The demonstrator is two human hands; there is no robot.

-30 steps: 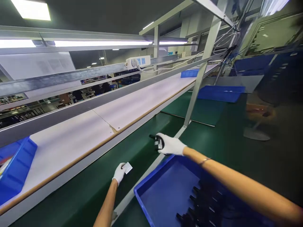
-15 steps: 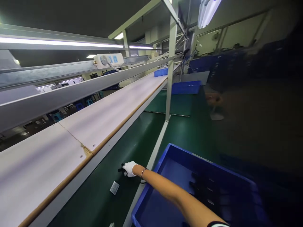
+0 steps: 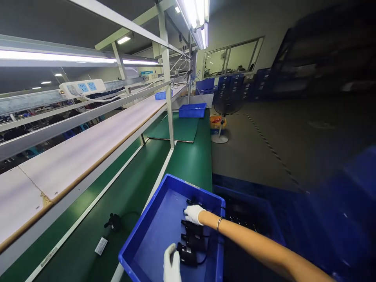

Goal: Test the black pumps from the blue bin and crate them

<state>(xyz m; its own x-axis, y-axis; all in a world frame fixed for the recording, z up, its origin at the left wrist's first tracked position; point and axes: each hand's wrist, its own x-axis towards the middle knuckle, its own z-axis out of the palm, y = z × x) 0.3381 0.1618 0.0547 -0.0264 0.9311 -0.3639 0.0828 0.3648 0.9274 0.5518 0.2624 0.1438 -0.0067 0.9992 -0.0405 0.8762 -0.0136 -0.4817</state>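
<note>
Down in the big blue tray [image 3: 157, 227]: black gadgets [image 3: 192, 241] lie side by side in a row along its right half. Their little ends mostly point left, maybe so they fit neatly and do not bump. The tray's tall sides look good for stopping things from sliding out.
Right hand [image 3: 194, 214]: in a white glove, it reaches over the far part of the row. Its fingers curl down, maybe to fit around something small. I cannot tell if they grip a gadget, because the glove hides it.
Left hand [image 3: 172, 264]: gloved too, just beside the nearest gadget. Its thumb and finger are a bit apart, with nothing between them. I cannot tell if it touches the gadget.
Green worktop [image 3: 190, 166]: it holds up the tray. Left of the tray sits a lone black gadget [image 3: 113, 222] with a thin cord. A small pale card [image 3: 101, 246] lies close by, maybe kept there so both are easy to reach.
Pale shelf [image 3: 96, 141]: it runs along the left, above the worktop.
</note>
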